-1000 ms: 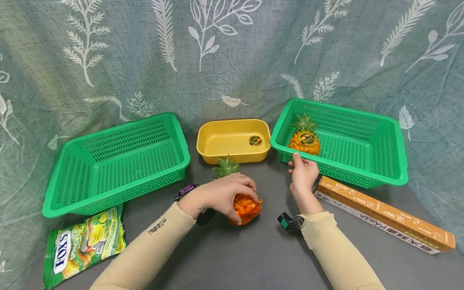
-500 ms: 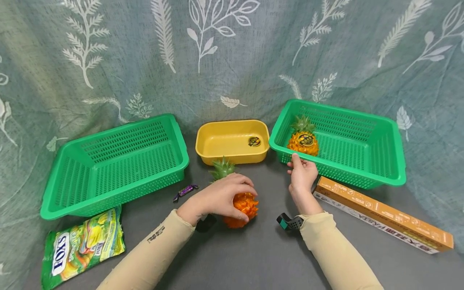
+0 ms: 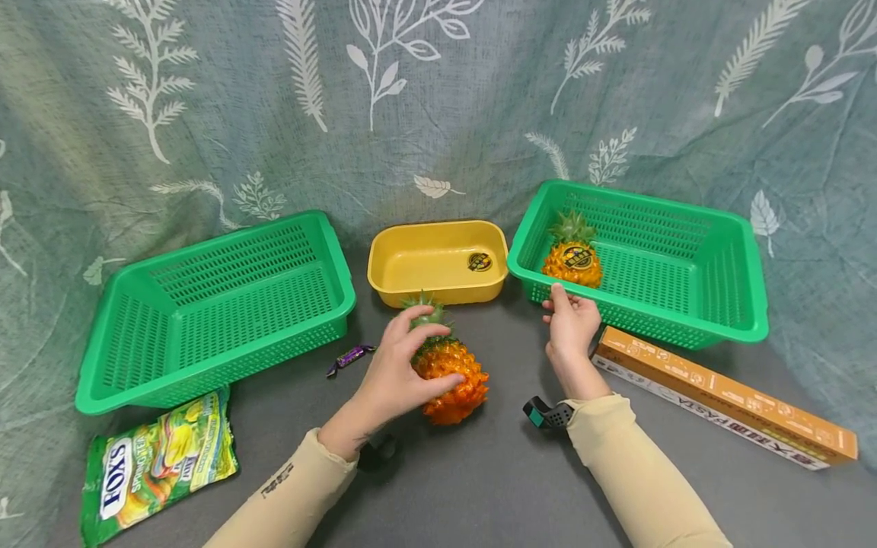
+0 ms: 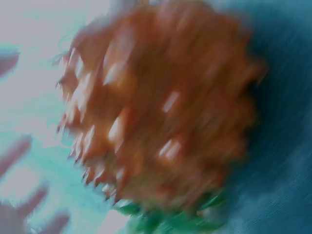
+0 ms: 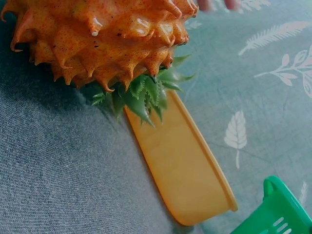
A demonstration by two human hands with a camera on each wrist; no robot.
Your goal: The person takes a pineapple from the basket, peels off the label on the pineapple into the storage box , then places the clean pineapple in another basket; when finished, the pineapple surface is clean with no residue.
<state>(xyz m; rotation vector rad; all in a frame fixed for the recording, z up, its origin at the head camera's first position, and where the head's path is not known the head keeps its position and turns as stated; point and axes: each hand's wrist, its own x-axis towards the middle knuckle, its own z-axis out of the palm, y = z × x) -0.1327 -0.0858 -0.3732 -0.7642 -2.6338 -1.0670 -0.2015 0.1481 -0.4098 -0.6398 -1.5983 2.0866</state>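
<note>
An orange, spiky-skinned pineapple (image 3: 452,380) lies on the dark table, its green crown towards the yellow tray (image 3: 438,298). My left hand (image 3: 404,369) is beside and over its left side, fingers spread and bent; the left wrist view shows fingers (image 4: 14,153) apart from the skin. That view is blurred. My right hand (image 3: 574,327) stays at the front of the right green basket (image 3: 651,323), fingers loosely curled and the thumb tip at its rim. Whether the thumb touches the rim cannot be told. A second pineapple (image 3: 572,262) with a black round label sits in that basket.
At left stands another green basket (image 3: 240,354), with a Foxs candy bag (image 3: 161,464) before it. A purple-wrapped candy (image 3: 351,358) lies near its right corner. An orange pasta box (image 3: 726,396) slants across the right side. Behind everything hangs a leaf-patterned curtain (image 3: 260,91).
My left hand has loosened from the pineapple and shifted left and towards the crown, uncovering more orange skin. The purple candy came into full view. My right hand has stayed in place.
</note>
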